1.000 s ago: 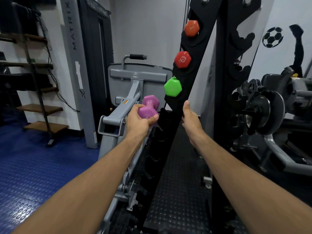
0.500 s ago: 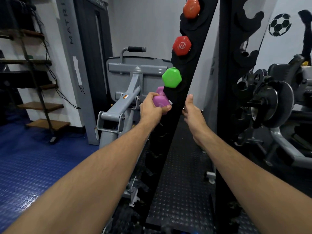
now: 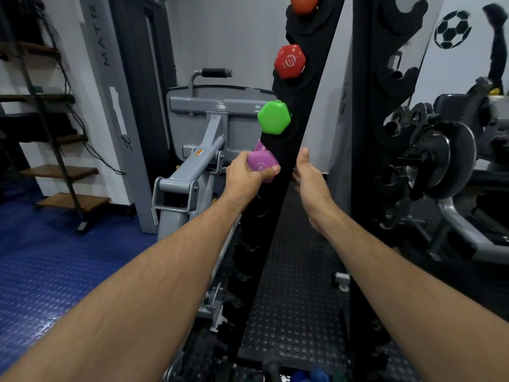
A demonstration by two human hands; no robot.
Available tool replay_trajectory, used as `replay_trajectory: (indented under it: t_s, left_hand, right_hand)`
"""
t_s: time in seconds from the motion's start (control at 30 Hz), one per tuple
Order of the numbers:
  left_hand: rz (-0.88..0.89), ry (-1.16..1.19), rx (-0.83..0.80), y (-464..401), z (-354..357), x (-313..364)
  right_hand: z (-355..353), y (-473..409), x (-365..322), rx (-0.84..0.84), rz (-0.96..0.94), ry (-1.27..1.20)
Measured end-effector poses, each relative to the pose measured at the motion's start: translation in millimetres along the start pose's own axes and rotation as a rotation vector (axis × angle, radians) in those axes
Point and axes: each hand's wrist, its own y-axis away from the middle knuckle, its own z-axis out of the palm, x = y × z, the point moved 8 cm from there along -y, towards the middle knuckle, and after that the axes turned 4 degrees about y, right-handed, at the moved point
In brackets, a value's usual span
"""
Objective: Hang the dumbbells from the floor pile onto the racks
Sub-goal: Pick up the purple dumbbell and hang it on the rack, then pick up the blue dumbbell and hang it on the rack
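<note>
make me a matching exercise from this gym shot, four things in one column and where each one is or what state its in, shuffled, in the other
Things
1. purple dumbbell
2. green dumbbell
3. red dumbbell
4. right hand

Places or states
A. hung on the rack, directly above the green one
B. open and empty, beside the rack's upright
C. gripped in the left hand, just under the green one
D. hung on the rack, lowest of the hung ones in view

Pairs: 1-C, 2-D, 3-A, 4-B
</note>
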Motion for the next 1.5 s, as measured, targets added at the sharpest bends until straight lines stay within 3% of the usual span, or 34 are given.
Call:
replay_trajectory:
  t_s: [0.67, 1.03, 1.23, 1.5]
  left_hand:
    - [0.027, 0.122, -0.008, 44, 3, -19]
    - [-0.304, 0.181, 0.047, 187, 16, -171]
    - [-0.622, 0.192, -0.016, 283, 47, -274]
    - [-0.878, 0.034, -0.270, 366, 98, -366]
  right_hand:
    - [-22, 45, 13, -0.005, -0.018, 0.092]
    - [-28, 147, 178, -0.065, 0.316, 0.111]
    - [-28, 200, 283, -0.113, 0.517, 0.161]
    - [-40, 252, 411, -0.256, 0.682, 0.539]
